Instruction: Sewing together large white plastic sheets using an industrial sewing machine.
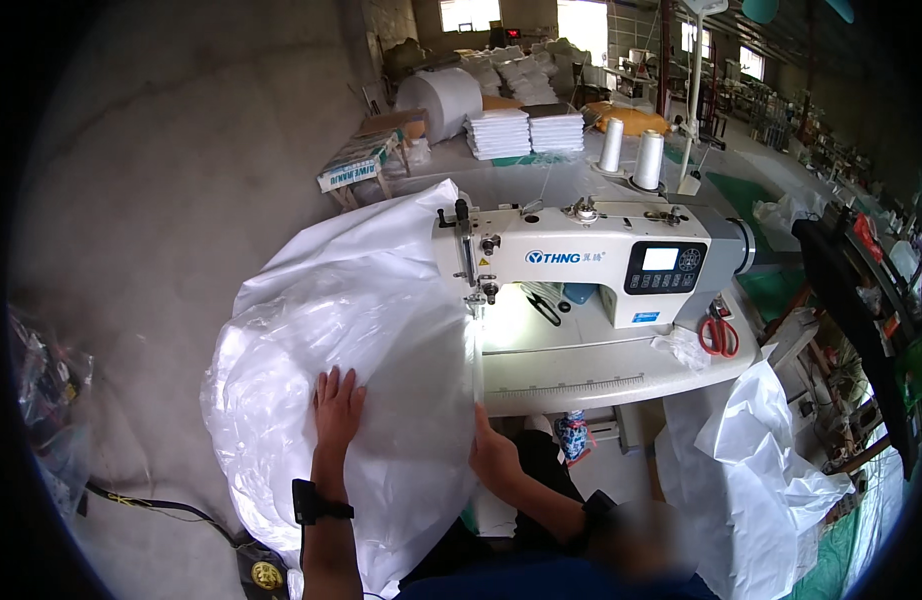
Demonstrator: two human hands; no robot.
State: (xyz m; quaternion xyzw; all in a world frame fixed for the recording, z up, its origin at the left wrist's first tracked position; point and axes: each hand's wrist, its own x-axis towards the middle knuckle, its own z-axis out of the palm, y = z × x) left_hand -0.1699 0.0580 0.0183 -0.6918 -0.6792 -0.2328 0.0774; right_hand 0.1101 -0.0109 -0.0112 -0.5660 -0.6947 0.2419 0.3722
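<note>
A large white plastic sheet (pixel 401 360), glossy and crumpled on its left, spreads from the sewing machine (pixel 601 250) toward me. My left hand (pixel 338 408) lies flat on the sheet with its fingers stretched out. At the sheet's right edge, just below the machine bed, my right hand (pixel 491 452) pinches the edge; part of its grip is hidden. That edge runs straight up to the lit needle area (pixel 477 300), where the sheet passes under the machine head.
Red-handled scissors (pixel 719 336) and black-handled scissors (pixel 543 306) lie on the machine bed. Two white thread cones (pixel 649 160) stand behind. Another white sheet (pixel 756 460) hangs at right. Stacked white packs (pixel 498 135) and a big white roll (pixel 441 103) sit farther back.
</note>
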